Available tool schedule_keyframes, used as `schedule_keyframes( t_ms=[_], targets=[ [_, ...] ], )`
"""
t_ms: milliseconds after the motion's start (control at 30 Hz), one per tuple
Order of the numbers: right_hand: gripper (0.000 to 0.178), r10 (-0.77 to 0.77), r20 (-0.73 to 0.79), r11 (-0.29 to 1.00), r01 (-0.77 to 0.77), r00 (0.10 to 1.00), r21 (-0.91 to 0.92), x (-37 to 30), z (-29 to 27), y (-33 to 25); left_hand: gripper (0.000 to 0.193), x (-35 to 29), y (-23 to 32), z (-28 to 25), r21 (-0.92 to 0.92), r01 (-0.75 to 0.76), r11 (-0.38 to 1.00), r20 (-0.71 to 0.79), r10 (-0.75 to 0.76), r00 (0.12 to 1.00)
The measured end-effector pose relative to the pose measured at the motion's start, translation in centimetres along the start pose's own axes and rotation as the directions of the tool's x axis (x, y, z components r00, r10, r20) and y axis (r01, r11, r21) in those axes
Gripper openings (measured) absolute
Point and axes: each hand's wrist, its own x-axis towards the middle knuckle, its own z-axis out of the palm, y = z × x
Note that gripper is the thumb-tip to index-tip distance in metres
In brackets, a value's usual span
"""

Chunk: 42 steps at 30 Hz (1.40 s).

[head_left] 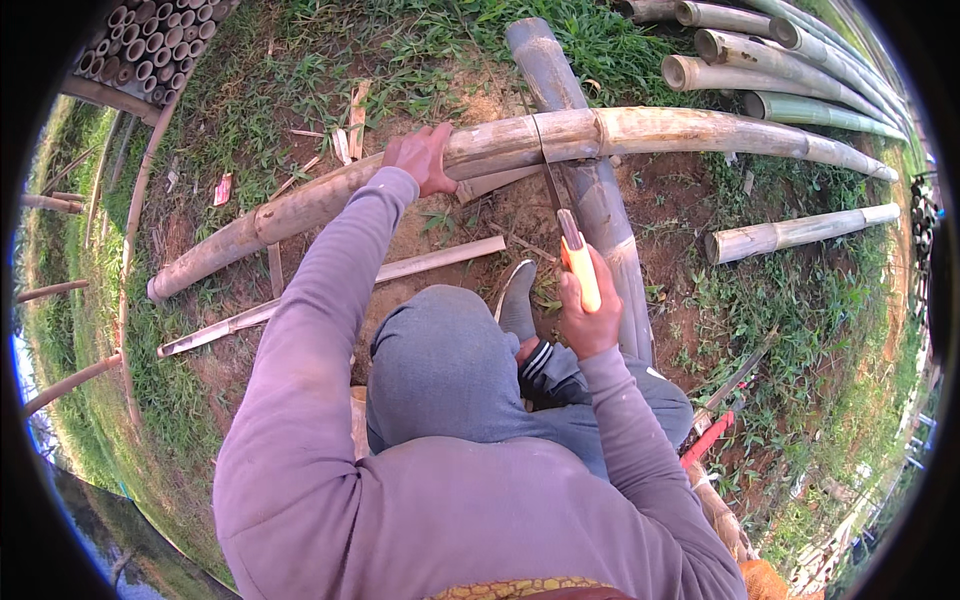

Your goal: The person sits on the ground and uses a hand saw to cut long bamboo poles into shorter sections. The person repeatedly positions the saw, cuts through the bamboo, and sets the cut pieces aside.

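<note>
A long bamboo pole (690,130) lies crosswise in front of me, resting over a thicker grey bamboo pole (605,215) that runs away from me. My left hand (422,160) grips the crosswise pole left of where the two meet. In my right hand (592,310) is a handsaw (580,262) with a yellow-orange handle. Its thin blade reaches up to the crosswise pole and stands against it, just left of a node. How deep the blade sits in the bamboo I cannot tell.
Several bamboo poles (790,62) are stacked at the far right, and a shorter piece (800,232) lies below them. A split bamboo strip (440,257) lies on the ground near my knee. A red-handled tool (710,438) rests at my right. Cut bamboo ends (150,45) fill the far left corner.
</note>
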Motion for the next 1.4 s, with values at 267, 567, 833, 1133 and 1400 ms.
schedule_keyframes(
  t_ms=[267,567,833,1133,1400],
  targets=[
    [0.054,-0.034,-0.021,0.998,0.033,0.999,-0.057,0.3,0.7,1.7,0.097,-0.4,1.2,0.3,-0.003,-0.019,1.0,0.031,0.019,0.999],
    [0.055,0.114,0.032,0.993,-0.115,0.993,0.031,-6.5,-3.5,-3.1,0.093,-0.8,-0.1,0.9,-0.025,-0.008,1.0,0.044,0.009,0.999],
    [0.046,-0.06,-0.113,0.998,0.059,0.992,-0.011,4.9,2.7,1.2,0.091,0.1,1.1,1.4,-0.021,-0.062,0.998,-0.027,0.061,0.998],
    [0.057,0.02,0.069,0.999,-0.017,0.997,-0.042,-7.4,-5.3,-5.4,0.097,-1.4,-0.4,1.4,-0.003,0.0,1.0,0.02,0.0,1.0],
    [0.043,-0.047,-0.131,0.998,0.042,0.99,-0.04,9.6,3.9,-0.3,0.097,0.3,1.6,0.0,-0.015,-0.059,0.998,0.02,0.059,0.998]
  ],
)
